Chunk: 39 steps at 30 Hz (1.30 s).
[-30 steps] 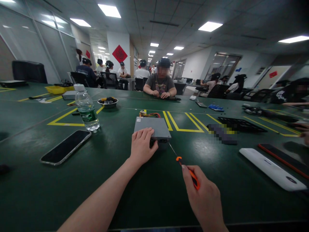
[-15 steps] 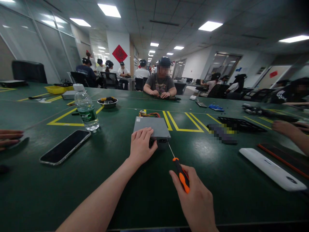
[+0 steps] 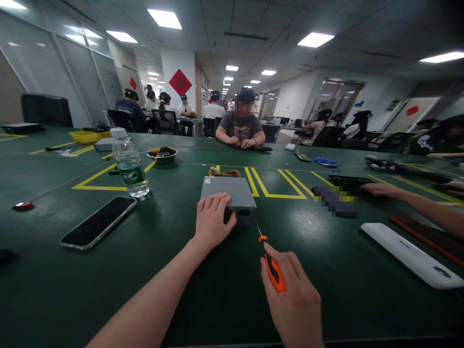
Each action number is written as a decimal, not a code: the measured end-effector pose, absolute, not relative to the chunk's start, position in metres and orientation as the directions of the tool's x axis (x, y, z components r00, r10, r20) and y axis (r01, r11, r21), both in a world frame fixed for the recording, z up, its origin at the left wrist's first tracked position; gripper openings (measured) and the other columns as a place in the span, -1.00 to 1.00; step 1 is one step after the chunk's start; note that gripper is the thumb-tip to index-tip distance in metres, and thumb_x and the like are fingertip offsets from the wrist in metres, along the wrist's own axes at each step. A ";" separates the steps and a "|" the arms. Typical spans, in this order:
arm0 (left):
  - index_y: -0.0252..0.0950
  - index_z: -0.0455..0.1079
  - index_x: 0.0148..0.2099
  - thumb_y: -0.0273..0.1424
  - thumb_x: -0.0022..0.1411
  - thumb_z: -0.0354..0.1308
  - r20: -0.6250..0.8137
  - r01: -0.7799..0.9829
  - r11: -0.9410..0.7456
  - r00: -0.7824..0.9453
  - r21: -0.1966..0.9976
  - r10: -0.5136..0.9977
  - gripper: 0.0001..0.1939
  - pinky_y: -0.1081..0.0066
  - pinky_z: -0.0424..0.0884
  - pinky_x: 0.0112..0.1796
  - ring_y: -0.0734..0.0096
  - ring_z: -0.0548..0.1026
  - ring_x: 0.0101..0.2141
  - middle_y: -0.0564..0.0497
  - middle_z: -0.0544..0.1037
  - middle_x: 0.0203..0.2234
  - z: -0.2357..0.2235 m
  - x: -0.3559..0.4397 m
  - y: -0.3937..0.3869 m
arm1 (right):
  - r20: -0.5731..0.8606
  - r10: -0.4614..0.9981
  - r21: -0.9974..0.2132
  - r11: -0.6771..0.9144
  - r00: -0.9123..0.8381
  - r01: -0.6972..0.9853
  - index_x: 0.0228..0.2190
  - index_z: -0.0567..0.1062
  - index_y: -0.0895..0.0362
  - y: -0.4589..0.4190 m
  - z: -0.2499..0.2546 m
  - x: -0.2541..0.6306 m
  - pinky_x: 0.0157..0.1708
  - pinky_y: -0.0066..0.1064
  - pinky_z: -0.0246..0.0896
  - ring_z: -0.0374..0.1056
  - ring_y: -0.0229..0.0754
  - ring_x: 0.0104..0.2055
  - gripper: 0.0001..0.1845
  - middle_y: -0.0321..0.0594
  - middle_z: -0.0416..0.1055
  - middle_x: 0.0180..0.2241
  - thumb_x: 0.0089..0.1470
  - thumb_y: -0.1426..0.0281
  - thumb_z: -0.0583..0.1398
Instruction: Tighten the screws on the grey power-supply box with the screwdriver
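A grey computer power supply [image 3: 237,190] lies on the green table in front of me, its bundle of coloured wires [image 3: 229,173] at the far side. My left hand [image 3: 213,217] grips its near left corner, fingers over the top and thumb against the near face by the socket. In my right hand [image 3: 293,292] is a screwdriver [image 3: 274,274] with an orange and black handle, fingers closed round it. Its thin shaft points up and left to the near right corner of the power supply. Whether the tip sits in a screw is too small to tell.
On the left are a phone [image 3: 99,222] and a water bottle [image 3: 131,169], with a metal bowl [image 3: 162,155] of small items behind. To the right lie a white panel [image 3: 409,253] and a black frame [image 3: 350,181], which another person's hand [image 3: 380,189] touches. Someone sits opposite.
My right hand's fingers have shifted round the screwdriver handle, which has turned. At right, another person's hand has reached to the black frame; a hand at far left has gone from view.
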State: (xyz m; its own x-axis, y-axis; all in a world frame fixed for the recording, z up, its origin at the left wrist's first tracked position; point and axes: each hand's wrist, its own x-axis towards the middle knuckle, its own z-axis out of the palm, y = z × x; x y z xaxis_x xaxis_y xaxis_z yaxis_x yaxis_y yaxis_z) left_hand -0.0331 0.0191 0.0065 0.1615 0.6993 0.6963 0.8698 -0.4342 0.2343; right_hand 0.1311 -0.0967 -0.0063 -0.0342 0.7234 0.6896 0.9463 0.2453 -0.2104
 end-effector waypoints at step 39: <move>-0.23 0.27 -0.01 -0.31 0.15 0.06 0.709 0.865 -0.445 0.161 0.234 0.686 -0.66 0.18 0.15 -0.03 0.21 0.31 -0.01 -0.02 0.43 -0.02 0.005 -0.034 0.021 | 0.556 0.798 -0.432 0.038 0.233 0.901 -0.24 0.34 0.08 -0.092 0.024 0.135 -0.68 -0.48 0.19 0.34 -0.27 -0.66 -0.50 -0.36 0.39 -0.60 0.13 -0.02 -0.13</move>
